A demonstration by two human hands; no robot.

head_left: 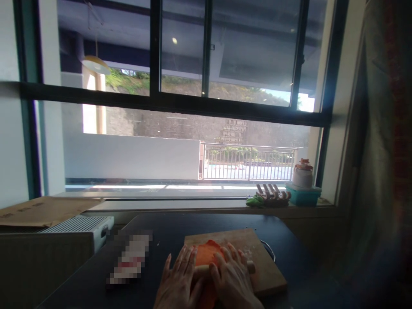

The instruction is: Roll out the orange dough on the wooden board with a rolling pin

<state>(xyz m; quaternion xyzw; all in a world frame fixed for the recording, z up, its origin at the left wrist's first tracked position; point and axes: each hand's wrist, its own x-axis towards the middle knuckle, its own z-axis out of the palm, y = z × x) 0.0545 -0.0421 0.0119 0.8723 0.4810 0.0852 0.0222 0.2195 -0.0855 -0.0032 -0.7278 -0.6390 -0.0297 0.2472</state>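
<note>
Rolling step: an orange sheet [209, 254], apparently dough-like, seems to be being flattened under a rolling pin [202, 270].
Sheet position: it is laid on a wooden board [268, 277] at the lower centre of the frame, visible above and below the pin.
Left hand [178, 277]: palm is turned down, fingers are extended and close together, thumb is held apart; the pin's left part is covered.
Right hand [233, 274]: fingers are spread over the pin's right part, its end left showing; nothing is seen to be pinched.
Next pass: even pressure from both hands is probably called for, with the pin kept level.
Counted on the dark table [157, 262]: one pin, one sheet, one board, and one pixelated item [128, 259] at the lower left.
Counted on the sill: one teal box [304, 196] is seen at right.
</note>
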